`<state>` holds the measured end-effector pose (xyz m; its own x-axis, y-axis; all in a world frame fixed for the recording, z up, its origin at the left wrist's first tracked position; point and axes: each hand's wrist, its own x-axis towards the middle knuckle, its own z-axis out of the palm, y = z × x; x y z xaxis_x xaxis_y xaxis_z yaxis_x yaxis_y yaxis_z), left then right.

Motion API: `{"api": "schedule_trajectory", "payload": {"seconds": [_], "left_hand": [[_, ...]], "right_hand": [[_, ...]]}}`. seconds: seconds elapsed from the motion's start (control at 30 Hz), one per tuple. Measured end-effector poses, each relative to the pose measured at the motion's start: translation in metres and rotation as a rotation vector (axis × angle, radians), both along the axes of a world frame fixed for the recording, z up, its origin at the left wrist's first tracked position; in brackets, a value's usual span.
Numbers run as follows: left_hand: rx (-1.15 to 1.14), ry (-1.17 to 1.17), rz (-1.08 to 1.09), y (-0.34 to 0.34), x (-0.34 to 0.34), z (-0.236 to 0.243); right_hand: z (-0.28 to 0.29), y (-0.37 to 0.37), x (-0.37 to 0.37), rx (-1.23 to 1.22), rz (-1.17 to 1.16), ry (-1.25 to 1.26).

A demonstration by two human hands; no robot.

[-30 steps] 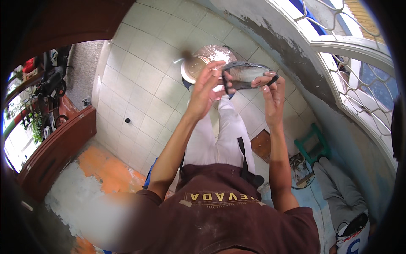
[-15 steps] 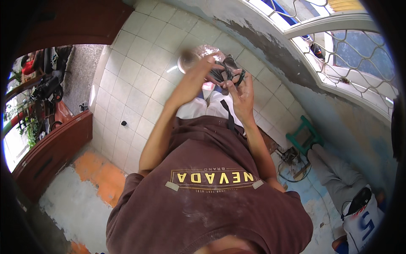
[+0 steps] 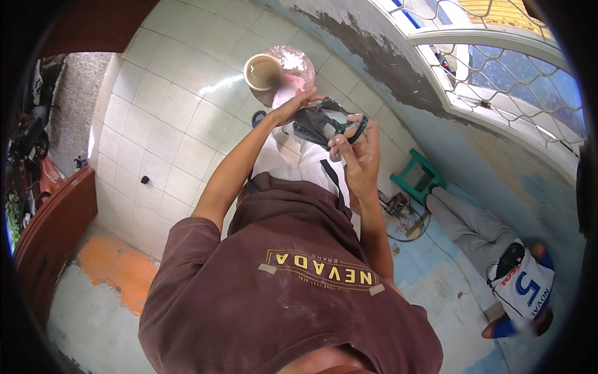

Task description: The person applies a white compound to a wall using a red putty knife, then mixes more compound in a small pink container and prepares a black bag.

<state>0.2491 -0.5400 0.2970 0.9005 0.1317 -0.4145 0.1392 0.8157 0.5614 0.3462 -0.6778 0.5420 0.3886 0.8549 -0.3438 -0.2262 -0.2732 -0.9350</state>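
The right hand (image 3: 360, 151) pinches a dark bag (image 3: 309, 126); the left hand (image 3: 291, 108) touches its left side, grip unclear. Spreading it seems in hand, calling for even tension.

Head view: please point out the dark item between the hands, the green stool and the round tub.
Dark item (image 3: 309, 125), head view: on its dark left part.
Green stool (image 3: 403, 185), head view: on its green frame.
Round tub (image 3: 245, 73), head view: on its left rim.

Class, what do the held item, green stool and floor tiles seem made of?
Dark looped item: perhaps thin plastic, or fabric; creased, with glossy patches. Green stool: probably moulded plastic; uniformly coloured, smooth-looking. Floor tiles: likely glazed ceramic; glare shows a glossy finish.
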Motion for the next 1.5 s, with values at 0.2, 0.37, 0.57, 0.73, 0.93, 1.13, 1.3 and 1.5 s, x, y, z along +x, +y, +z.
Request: {"api": "schedule_trajectory", "payload": {"seconds": [0.2,0.37,0.57,0.73,0.93,1.13,1.3,1.5], "left_hand": [[-0.195,0.212,-0.237,-0.037,-0.038,-0.054],[-0.398,0.415,-0.397,-0.076,-0.074,-0.122],[-0.670,0.425,-0.115,-0.111,-0.106,-0.175],[-0.740,0.519,-0.010,-0.112,-0.109,-0.230],[-0.754,0.575,0.084,-0.113,-0.106,-0.299],[-0.926,0.482,0.075,-0.109,-0.095,-0.317],[-0.953,0.382,0.101,-0.094,-0.082,-0.295],[-0.902,0.546,0.081,-0.085,-0.084,-0.294]], "right_hand": [[-0.060,0.011,-0.013,-0.088,-0.080,0.116],[-0.152,0.029,-0.003,-0.137,-0.108,0.216],[-0.273,0.045,0.006,-0.198,-0.124,0.282],[-0.351,0.068,0.006,-0.188,-0.125,0.336],[-0.419,0.099,0.014,-0.211,-0.049,0.311],[-0.462,0.113,0.028,-0.256,-0.037,0.302],[-0.480,0.117,0.035,-0.281,-0.009,0.288],[-0.480,0.121,0.032,-0.310,-0.023,0.291]]}}
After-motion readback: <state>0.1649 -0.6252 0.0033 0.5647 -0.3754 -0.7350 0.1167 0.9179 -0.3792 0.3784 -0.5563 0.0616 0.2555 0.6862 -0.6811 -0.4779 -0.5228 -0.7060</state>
